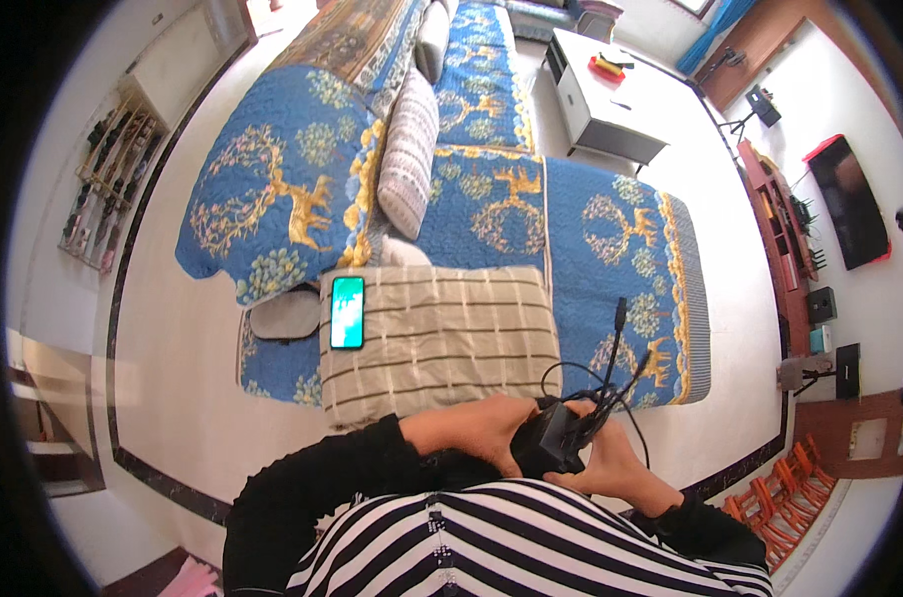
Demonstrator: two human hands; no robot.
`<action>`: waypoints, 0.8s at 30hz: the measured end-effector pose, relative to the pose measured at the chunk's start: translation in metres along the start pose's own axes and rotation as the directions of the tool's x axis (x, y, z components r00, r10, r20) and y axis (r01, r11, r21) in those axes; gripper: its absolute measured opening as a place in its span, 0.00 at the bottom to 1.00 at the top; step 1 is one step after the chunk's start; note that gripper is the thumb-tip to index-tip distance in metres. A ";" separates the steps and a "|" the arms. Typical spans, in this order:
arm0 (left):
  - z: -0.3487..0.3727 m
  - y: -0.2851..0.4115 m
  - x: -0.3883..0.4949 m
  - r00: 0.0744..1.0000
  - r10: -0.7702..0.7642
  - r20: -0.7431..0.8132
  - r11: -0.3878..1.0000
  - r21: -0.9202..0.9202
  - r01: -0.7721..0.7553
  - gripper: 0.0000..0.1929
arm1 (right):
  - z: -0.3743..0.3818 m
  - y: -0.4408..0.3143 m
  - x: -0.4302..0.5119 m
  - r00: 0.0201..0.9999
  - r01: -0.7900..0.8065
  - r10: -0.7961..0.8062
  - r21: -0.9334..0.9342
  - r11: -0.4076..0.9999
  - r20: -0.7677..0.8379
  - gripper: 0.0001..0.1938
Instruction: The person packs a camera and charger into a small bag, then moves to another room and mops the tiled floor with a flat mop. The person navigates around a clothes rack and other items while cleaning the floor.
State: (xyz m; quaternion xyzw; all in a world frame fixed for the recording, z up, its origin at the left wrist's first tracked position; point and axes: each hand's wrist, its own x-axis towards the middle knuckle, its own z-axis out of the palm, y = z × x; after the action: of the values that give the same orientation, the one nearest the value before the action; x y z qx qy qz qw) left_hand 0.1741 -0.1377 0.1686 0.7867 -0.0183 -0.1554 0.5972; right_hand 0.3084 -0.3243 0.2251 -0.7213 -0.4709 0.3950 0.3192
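Observation:
Close to my striped top [496,537], both hands hold a black box-shaped device [552,440], which looks like a power adapter. My left hand [488,429] grips its left side, thumb toward me. On the other side, my right hand [615,463] holds the device together with a bunch of black cables [600,407]. One cable end with a dark plug [620,315] sticks up above the hands, and a loop of thin cable curves out to both sides. The fingers partly hide the device. Just beyond lies a beige checked pillow [440,336] with a lit smartphone [347,313] on its left edge.
A sofa with blue deer-patterned covers [608,216] spreads ahead, bearing a patterned cushion [406,157]. Farther off stands a white coffee table [600,89] holding a red tray [606,69]. Orange wooden chairs [776,504] stand at right, and a shoe rack [112,179] at left.

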 end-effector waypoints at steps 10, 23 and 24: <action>0.009 -0.031 0.007 0.993 -0.050 -0.105 0.995 -0.094 0.040 0.18 | -0.022 0.048 -0.024 0.975 -0.147 0.220 0.774 0.616 0.011 0.43; 0.015 -0.013 0.013 0.953 0.037 -0.302 0.997 0.072 -0.016 0.07 | -0.006 0.049 -0.049 0.971 -0.202 0.204 0.877 0.437 0.122 0.53; 0.016 -0.014 0.014 0.954 0.024 -0.300 0.997 0.075 -0.002 0.07 | -0.003 0.047 -0.047 0.967 -0.225 0.213 0.851 0.475 0.137 0.54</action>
State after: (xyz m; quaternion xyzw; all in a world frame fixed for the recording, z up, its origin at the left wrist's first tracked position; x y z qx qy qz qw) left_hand 0.1808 -0.1515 0.1489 0.8224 0.0619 -0.0292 0.5647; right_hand 0.3197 -0.3852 0.2007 -0.5185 -0.1183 0.6181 0.5789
